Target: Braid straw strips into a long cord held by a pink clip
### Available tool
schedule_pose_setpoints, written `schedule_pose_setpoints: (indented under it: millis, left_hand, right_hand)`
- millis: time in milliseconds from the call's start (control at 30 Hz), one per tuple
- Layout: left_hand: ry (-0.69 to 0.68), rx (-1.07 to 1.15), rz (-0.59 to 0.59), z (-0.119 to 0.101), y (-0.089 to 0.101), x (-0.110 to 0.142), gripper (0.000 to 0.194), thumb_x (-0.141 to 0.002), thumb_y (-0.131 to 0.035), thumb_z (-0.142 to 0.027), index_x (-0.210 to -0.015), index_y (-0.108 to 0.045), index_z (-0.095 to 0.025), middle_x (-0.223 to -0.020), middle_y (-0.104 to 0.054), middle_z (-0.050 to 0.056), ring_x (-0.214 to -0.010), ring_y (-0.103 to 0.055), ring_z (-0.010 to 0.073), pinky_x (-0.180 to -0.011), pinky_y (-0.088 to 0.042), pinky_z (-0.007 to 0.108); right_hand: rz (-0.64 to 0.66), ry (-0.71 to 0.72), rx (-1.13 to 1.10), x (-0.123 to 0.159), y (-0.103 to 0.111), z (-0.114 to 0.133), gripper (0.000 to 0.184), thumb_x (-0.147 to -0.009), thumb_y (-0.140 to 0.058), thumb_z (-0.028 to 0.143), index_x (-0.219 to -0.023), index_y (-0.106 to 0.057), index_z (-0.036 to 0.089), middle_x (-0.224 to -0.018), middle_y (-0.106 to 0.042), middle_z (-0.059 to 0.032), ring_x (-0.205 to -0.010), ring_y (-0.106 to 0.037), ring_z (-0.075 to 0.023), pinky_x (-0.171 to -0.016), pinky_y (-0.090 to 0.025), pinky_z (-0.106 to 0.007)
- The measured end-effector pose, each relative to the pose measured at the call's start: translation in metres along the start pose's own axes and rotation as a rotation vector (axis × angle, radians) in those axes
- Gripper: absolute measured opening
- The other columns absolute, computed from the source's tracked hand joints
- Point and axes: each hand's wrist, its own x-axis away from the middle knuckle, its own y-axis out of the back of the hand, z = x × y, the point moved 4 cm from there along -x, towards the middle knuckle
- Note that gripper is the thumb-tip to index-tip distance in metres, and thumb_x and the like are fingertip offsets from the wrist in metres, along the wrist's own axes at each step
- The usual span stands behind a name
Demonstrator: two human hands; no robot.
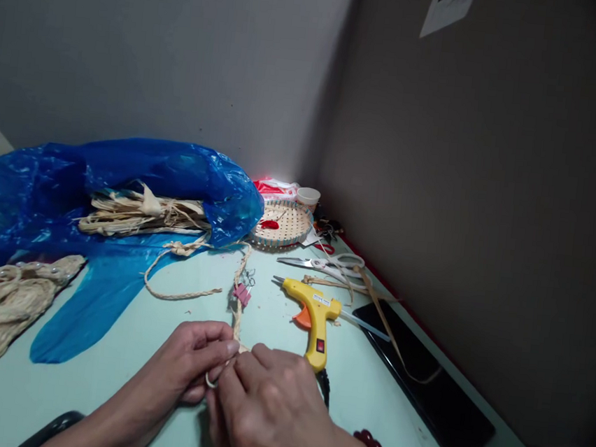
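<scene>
Both hands meet at the front middle of the table. My left hand (187,360) is closed, thumb and fingers pinching the near end of a pale braided straw cord (237,319). Against it, my right hand (265,396) is closed around the same end, its fingertips largely hidden behind the knuckles. A small pale loop pokes out beneath the fingers. Farther up, a pink binder clip (241,294) grips the cord. Just right of my hands lies a yellow hot glue gun (315,313) with an orange trigger and a glue stick in its back.
A blue plastic bag (125,158) holds dried straw strips (145,214) at the back left. Woven straw (10,308) lies left. Behind are a round basket (283,229) and a cup (308,198). Scissors (320,262) and a black phone-like slab (430,384) lie right, near the wall.
</scene>
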Motion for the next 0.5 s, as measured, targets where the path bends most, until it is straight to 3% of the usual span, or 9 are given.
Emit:
schedule_pose_setpoints:
  millis: [133,200,333,433,500]
  left_hand:
    - [-0.037,-0.052,0.000,-0.003,0.002,0.001,0.028,-0.076,-0.067,-0.039,-0.065,-0.051,-0.017,-0.053,-0.036,-0.009,-0.048,-0.018,0.0064,-0.045,-0.011,0.021]
    - [-0.033,-0.066,0.030,-0.004,0.002,0.000,0.027,-0.076,-0.066,-0.040,-0.067,-0.053,-0.017,-0.052,-0.035,-0.009,-0.048,-0.017,0.0067,-0.045,-0.010,0.022]
    - [-0.086,-0.219,0.064,-0.010,0.004,-0.004,0.028,-0.077,-0.064,-0.042,-0.069,-0.061,-0.016,-0.052,-0.040,-0.007,-0.047,-0.025,0.0076,-0.045,-0.014,0.022]
    - [-0.197,-0.426,0.073,-0.016,0.001,-0.002,0.028,-0.083,-0.055,-0.041,-0.074,-0.065,-0.016,-0.058,-0.050,-0.003,-0.053,-0.039,0.0114,-0.049,-0.026,0.022]
    - [-0.277,-0.638,0.015,-0.019,-0.002,0.004,0.029,-0.088,-0.047,-0.038,-0.076,-0.064,-0.018,-0.068,-0.059,0.000,-0.063,-0.048,0.0153,-0.058,-0.034,0.024]
  right_hand:
    - [-0.053,-0.355,-0.311,-0.005,0.020,-0.028,0.020,-0.089,-0.052,0.033,-0.090,-0.065,0.018,-0.086,-0.067,-0.0066,-0.080,-0.059,-0.0205,-0.071,-0.042,-0.032]
    - [0.014,-0.500,-0.471,-0.005,0.019,-0.043,0.022,-0.091,-0.051,0.034,-0.093,-0.065,0.018,-0.089,-0.067,-0.0060,-0.086,-0.060,-0.0196,-0.072,-0.042,-0.029]
    - [0.249,-0.495,-0.867,-0.007,0.000,-0.052,0.027,-0.094,-0.046,0.030,-0.078,-0.062,0.017,-0.072,-0.066,0.0009,-0.065,-0.057,-0.0110,-0.059,-0.038,-0.021]
    - [0.191,-0.488,-0.882,-0.008,-0.007,-0.056,0.031,-0.093,-0.046,0.024,-0.067,-0.060,0.015,-0.065,-0.062,0.0022,-0.062,-0.054,-0.0090,-0.061,-0.037,-0.020]
    - [0.158,-0.500,-0.827,-0.009,-0.010,-0.056,0.034,-0.092,-0.047,0.022,-0.061,-0.058,0.015,-0.059,-0.059,0.0026,-0.059,-0.052,-0.0084,-0.060,-0.036,-0.020]
